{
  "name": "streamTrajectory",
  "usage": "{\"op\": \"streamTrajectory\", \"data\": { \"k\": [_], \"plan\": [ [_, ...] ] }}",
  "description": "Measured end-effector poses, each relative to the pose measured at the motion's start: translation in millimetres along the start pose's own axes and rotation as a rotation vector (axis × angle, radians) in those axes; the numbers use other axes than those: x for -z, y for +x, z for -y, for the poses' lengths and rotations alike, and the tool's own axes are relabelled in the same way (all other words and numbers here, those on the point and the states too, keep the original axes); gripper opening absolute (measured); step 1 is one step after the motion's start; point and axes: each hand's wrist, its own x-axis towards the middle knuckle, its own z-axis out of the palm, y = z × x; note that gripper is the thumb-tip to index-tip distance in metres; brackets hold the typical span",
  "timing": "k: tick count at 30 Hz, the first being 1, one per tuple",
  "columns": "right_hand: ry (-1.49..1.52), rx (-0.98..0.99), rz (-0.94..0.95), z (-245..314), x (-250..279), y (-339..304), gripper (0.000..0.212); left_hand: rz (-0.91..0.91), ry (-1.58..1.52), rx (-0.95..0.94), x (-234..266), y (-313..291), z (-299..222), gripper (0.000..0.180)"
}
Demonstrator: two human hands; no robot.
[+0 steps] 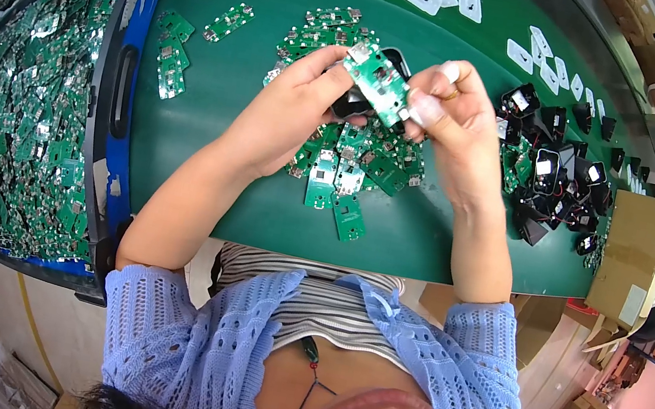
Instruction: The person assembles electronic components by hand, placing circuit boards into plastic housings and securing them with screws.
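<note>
Holding circuit board (pixel 375 82), black casing (pixel 351 105) (partly hidden)

Green worktable (pixel 192 128), pale floor (pixel 70 321)

You hold 1 rectangular green circuit board (pixel 378 84) slantwise above the table (pixel 418 238), nearer its far edge, component side visible, 1 silvery connector on the end toward the far left corner. Behind your board, 1 black casing (pixel 352 105) is partly hidden.
</note>
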Motion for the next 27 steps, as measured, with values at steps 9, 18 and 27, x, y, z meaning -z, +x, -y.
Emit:
{"op": "streamTrajectory", "data": {
  "k": [9, 18, 27],
  "plan": [
    [-0.738, 0.398, 0.026, -6.6, -24.9, -20.0, 0.022, 0.082, -0.246, 0.129, 15.2, 3.7, 0.2, 0.032],
    [-0.878, 0.757, 0.049, -12.2, -17.3, -5.3, 0.030, -0.093, -0.118, -0.088, -9.3, -6.7, -1.6, 0.029],
    [-1.086, 0.953, 0.019, -12.6, -14.1, 0.5, 0.032, -0.101, -0.142, -0.159, -11.9, -8.7, 5.9, 0.029]
  ]
}}
